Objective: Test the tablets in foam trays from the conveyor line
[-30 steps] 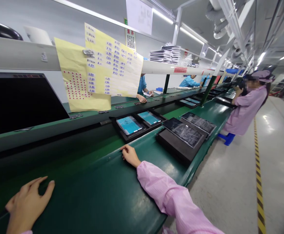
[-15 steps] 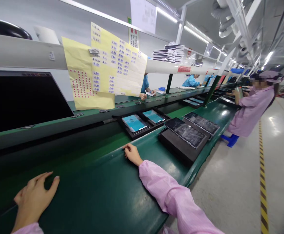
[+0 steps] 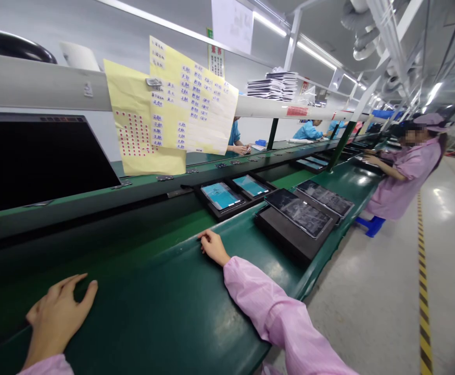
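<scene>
My left hand hovers over the near left part of the green bench mat, thumb and fingers apart, holding nothing. My right hand rests at the mat's far edge beside the sunken conveyor lane. Its index finger reaches out and the others bend loosely, with no object in it. Just beyond it on the lane is a black tray with two blue-screened tablets. Right of that hand, a dark tablet-sized panel lies on a black foam block, a second panel behind it.
A dark monitor stands at the left, beside yellow handwritten sheets hanging from the rail. A co-worker in pink sits farther along at the right, near a blue stool. People in blue work across the line.
The tray with the blue-screened tablets has shifted slightly right along the lane. At the right, the co-worker in pink has lowered the item held up before. My hands stay almost still.
</scene>
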`<state>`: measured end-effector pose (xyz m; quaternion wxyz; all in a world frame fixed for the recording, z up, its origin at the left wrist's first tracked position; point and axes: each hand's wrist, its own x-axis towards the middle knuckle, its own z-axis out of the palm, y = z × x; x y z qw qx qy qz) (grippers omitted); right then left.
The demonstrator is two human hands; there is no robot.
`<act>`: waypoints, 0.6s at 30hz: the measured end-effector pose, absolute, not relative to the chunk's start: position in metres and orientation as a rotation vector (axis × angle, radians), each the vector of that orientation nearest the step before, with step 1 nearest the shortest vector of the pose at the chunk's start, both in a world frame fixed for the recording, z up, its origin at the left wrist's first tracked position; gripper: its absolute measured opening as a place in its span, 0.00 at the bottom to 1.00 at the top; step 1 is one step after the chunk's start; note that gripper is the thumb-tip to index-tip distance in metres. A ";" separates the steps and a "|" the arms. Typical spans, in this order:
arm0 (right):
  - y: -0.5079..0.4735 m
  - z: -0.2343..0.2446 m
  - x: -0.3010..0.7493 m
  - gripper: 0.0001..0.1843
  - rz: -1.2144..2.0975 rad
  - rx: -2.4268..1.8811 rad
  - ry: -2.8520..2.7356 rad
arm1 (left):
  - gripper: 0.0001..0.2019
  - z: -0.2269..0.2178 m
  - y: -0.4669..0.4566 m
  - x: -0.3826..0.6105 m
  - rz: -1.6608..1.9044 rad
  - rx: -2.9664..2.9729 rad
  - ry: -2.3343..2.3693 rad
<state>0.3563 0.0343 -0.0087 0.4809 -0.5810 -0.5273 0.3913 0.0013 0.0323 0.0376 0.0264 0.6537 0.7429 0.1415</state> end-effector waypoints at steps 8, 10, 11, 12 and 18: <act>0.034 -0.008 0.356 0.15 0.959 -1.429 -1.285 | 0.30 0.039 0.032 0.005 0.487 2.017 2.287; 0.034 -0.007 0.356 0.15 0.958 -1.430 -1.286 | 0.30 0.041 0.031 0.005 0.505 2.023 2.277; 0.034 -0.007 0.356 0.14 0.957 -1.431 -1.288 | 0.30 0.042 0.031 0.005 0.498 2.021 2.273; 0.034 -0.008 0.356 0.14 0.956 -1.431 -1.289 | 0.31 0.042 0.030 0.005 0.487 2.014 2.272; 0.034 -0.008 0.357 0.14 0.962 -1.425 -1.298 | 0.32 0.049 0.026 0.011 0.466 1.963 2.287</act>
